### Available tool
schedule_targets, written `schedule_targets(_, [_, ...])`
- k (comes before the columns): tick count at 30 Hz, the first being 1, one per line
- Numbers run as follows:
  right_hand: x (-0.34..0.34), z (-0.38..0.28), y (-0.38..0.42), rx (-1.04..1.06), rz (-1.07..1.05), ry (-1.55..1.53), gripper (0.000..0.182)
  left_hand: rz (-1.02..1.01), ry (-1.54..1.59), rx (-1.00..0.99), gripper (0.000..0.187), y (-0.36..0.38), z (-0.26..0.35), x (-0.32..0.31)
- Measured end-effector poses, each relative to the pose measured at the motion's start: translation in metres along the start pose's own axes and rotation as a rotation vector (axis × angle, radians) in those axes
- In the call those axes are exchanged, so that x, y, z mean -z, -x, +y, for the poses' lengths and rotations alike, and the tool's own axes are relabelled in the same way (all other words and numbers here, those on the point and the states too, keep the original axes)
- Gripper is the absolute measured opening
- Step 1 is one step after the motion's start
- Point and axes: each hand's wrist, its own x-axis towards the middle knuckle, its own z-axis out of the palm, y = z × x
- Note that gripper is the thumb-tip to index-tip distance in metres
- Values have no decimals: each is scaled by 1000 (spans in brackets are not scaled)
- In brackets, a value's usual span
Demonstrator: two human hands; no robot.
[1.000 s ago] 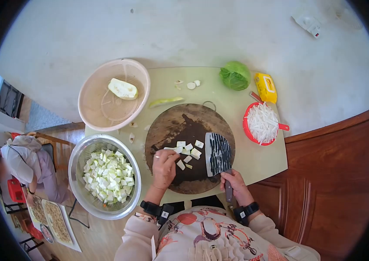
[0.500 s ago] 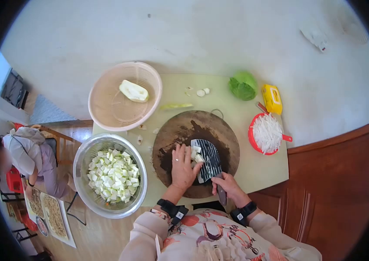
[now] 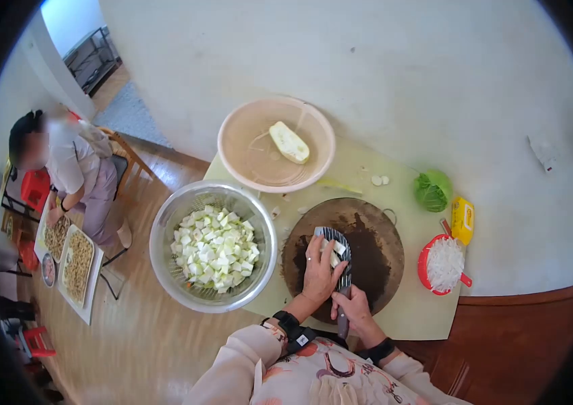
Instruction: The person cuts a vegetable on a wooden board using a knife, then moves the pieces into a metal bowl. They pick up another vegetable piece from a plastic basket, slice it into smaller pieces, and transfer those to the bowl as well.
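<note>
My right hand is closed around the handle of a cleaver, whose dark, white-smeared blade looks tilted over the left half of a round wooden chopping board. Several pale vegetable pieces sit on the blade. My left hand curves over them, fingers somewhat apart, holding them against the blade; its palm is hidden. To the left stands a metal colander heaped with similar diced white-green pieces.
Behind is a pink basket with a peeled vegetable half. On the right are a green cabbage, a yellow packet and a red strainer of white shreds. At far left a person sits by trays.
The view has swung left, so the table appears further right. The cleaver blade has tilted and moved toward the board's left side, with my left hand now over the pieces on it.
</note>
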Motion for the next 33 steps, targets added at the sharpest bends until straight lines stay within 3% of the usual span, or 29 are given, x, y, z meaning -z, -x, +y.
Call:
schedule_targets(2, [-16,-31,8,87,-105,174,10,54,-15,37,63,-10,7,21])
schedule_targets(4, [-36,-56,10,108,-168,268,12,230,71,85,63,-23,17,49])
schedule_targets(6, [-62,-79,10,271,-301,549,16,414,51,52,67,-32,15,78])
schedule_targets(8, [-88,-83,4,340,-364,550,21,550,16,32,64,-39,6,107])
schedule_targets(10, [-116,-85,1,415,-434,639,24,642,-23,126,61,-39,-9,131])
schedule_targets(14, [-134,-74,-2,342,-587,651,28,860,-29,418,49,-28,-58,166])
schedule_targets(18, [-118,-74,-6,343,-500,625,33,674,-348,584,44,-7,-82,198])
schedule_targets(21, [-106,-85,-11,290,-431,635,28,790,-157,399,26,-6,-87,206])
schedule_targets(24, [-96,-88,-9,282,-385,644,26,680,122,456,20,-3,-75,212])
schedule_targets(26, [-92,-84,-7,260,-361,567,27,676,159,403,17,-3,-72,208])
schedule_targets(28, [-86,-78,-5,264,-321,564,26,541,165,510,14,-10,-52,209])
schedule_targets(30, [-77,-74,-3,278,-274,556,26,496,112,464,12,-14,-46,202])
schedule_targets(33, [-50,-69,2,372,-106,696,27,433,-84,169,21,-25,-28,182])
